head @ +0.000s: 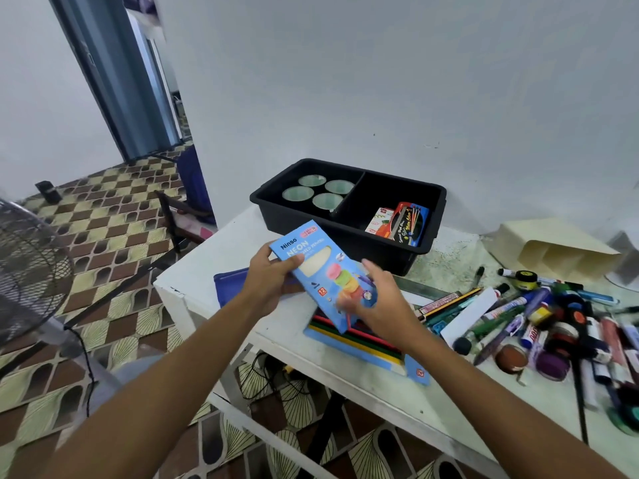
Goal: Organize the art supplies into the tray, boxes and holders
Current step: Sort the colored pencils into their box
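Note:
A blue Ninso neon pencil box (pixel 325 271) is held tilted above the white table (pixel 345 378). My left hand (pixel 273 278) grips its upper end. My right hand (pixel 377 305) holds its lower end, fingers partly over the print. Beneath it lies an open blue pencil case (pixel 377 350) with coloured pencils in a row. Behind stands a black tray (pixel 297 210). Its left compartment has several green cup holders (pixel 316 192). Its right compartment has two small colour boxes (pixel 403 223).
A heap of markers, pens and paint pots (pixel 553 323) covers the table's right side, with a metal ruler (pixel 425 288) beside it. A cream holder (pixel 556 254) lies on its side at the back right. A blue folder (pixel 231 283) lies under my left hand. A floor fan (pixel 27 271) stands left.

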Motion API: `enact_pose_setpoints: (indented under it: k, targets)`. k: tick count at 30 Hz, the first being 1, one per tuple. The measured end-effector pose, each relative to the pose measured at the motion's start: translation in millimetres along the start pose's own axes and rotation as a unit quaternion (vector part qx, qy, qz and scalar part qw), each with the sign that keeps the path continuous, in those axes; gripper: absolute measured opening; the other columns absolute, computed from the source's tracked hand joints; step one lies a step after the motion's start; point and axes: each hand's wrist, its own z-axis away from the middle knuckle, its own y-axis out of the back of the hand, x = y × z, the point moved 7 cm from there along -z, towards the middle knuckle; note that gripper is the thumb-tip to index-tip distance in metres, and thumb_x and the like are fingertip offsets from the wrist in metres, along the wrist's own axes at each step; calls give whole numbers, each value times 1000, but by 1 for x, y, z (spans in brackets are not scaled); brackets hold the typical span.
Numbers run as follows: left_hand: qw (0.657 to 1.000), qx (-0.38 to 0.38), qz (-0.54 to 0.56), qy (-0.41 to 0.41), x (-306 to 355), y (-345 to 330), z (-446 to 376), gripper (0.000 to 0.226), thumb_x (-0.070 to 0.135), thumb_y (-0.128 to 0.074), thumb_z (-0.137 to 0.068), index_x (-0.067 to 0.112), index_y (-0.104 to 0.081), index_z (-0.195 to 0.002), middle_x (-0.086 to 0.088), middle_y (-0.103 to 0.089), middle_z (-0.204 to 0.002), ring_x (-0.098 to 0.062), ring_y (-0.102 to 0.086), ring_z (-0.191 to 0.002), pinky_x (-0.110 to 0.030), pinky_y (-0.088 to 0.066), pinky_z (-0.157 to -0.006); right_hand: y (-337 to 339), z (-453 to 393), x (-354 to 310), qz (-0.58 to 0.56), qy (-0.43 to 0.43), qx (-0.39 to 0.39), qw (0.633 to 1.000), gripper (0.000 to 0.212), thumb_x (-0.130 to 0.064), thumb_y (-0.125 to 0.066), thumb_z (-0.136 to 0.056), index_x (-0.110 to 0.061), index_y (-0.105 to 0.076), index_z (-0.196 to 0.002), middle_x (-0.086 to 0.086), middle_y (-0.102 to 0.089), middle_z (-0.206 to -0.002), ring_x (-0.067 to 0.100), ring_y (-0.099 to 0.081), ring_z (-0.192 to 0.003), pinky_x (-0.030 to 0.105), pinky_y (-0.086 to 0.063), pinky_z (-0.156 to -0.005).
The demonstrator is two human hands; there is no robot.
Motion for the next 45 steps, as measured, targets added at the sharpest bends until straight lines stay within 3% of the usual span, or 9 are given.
enact_pose_setpoints:
  k: [4, 10, 18, 23, 26, 28, 31, 34, 45]
  targets:
    - [999, -10, 30, 18, 2, 3, 1, 24, 8, -65, -91, 10, -52, -110, -18, -67, -114, -30, -70, -89, -40, -60, -60, 16, -1, 13, -320, -123, -13, 939, 49, -3, -65, -89, -2, -46, -134, 14, -69, -108, 22, -71, -87, 31, -59, -67]
    - [993, 93, -71, 20, -5, 11, 5, 84, 26, -74, -85, 20, -20, -148, -15, -53, -131, -25, -57, -110, -41, -56, -76, 16, 7, 12, -382, -148, 5, 912, 32, 7, -65, -85, 6, -53, -115, 20, -71, -99, 27, -73, -79, 35, -61, -61]
    - [992, 27, -113, 54, 15, -43, 15, 67, 38, -82, -74, 16, -38, -119, -4, -61, -99, -14, -65, -77, -23, -49, -46, -10, 17, -20, -204, 38, -8, 978, 29, 2, -77, -76, -6, -57, -96, 14, -72, -95, 24, -72, -84, 35, -59, -75]
    - [980, -51, -191, 10, 29, -28, 7, 60, 17, -86, -70, 15, -48, -116, -5, -64, -99, -13, -66, -77, -22, -53, -56, -2, 14, -20, -60, 43, -88, 993, 34, -7, -77, -80, -17, -60, -107, 2, -69, -103, 19, -68, -91, 33, -55, -85]
    - [920, -135, -363, -52, 36, -14, 7, 73, 9, -88, -64, 23, -43, -120, 0, -62, -109, -14, -65, -90, -17, -52, -65, 18, 13, -6, 227, 66, -89, 967, 43, -34, -69, -87, -21, -55, -125, 0, -58, -122, 18, -55, -112, 34, -48, -92]
    - [825, -175, -530, -87, 32, -8, 7, 98, 13, -89, -62, 18, -31, -141, -3, -49, -125, -20, -54, -109, -19, -51, -76, 13, 21, 10, 359, 56, -162, 917, 74, -63, -59, -84, -24, -39, -144, 3, -43, -141, 22, -41, -129, 37, -41, -100]
    - [692, -221, -679, -106, 13, -2, 5, 121, 22, -89, -62, 14, -11, -154, -6, -32, -136, -22, -34, -126, -22, -36, -98, -2, 35, 34, 464, 37, -218, 858, 108, -93, -15, -65, -33, -10, -154, 10, -12, -160, 29, -19, -144, 45, -22, -114]
    - [639, -268, -714, -98, -2, -3, 9, 122, 22, -87, -66, 17, -4, -155, -4, -25, -141, -23, -28, -130, -20, -31, -100, -13, 40, 48, 532, 59, -200, 820, 124, -92, 23, -48, -34, -3, -154, 13, -11, -160, 32, -23, -140, 52, -20, -111]
    - [477, -333, -803, -127, -26, -12, 28, 120, 26, -85, -71, 23, 0, -156, 1, -6, -162, -19, -19, -145, -33, -33, -110, 10, 50, 54, 536, 24, -158, 829, 96, -80, -45, -78, -28, -16, -153, 12, -40, -141, 30, -34, -127, 45, -26, -103]
